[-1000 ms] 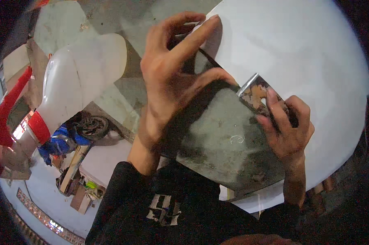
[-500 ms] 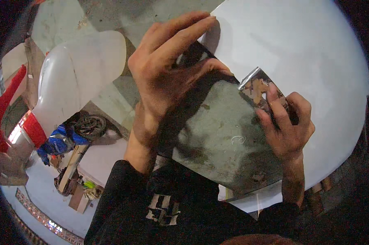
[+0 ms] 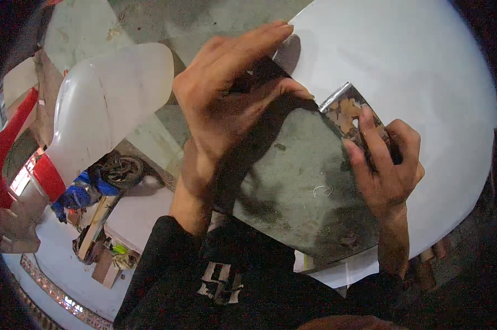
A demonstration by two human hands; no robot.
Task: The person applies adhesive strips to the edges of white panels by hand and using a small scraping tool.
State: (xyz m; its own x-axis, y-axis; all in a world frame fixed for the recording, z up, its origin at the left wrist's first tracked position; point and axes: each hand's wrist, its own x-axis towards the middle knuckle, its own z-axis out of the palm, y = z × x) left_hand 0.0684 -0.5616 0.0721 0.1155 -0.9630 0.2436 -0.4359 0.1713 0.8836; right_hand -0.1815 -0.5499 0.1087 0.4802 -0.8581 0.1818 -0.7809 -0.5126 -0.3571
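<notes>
In the middle of the head view, a large white panel (image 3: pixel 413 71) with a rounded outline fills the upper right of the frame, and its lower centre part is a bare grey patch (image 3: pixel 303 192) with dirty spots. The left hand (image 3: pixel 232 104) lies flat on the panel at the upper centre, with fingers stretched out and close together, pointing to the upper right; it presses on the edge between the grey and the white part and does not grip anything. The right hand (image 3: pixel 386 165) is at the centre right. Its fingers are curled around a metal scraper (image 3: pixel 347 110), and the index finger lies along the tool. The stained blade touches the panel just at the border of the white layer, near the left thumb. At the left of the frame stands a white plastic part (image 3: pixel 105 104) next to a red part (image 3: pixel 6 148). A black sleeve (image 3: pixel 166 264) comes from the lower edge.
</notes>
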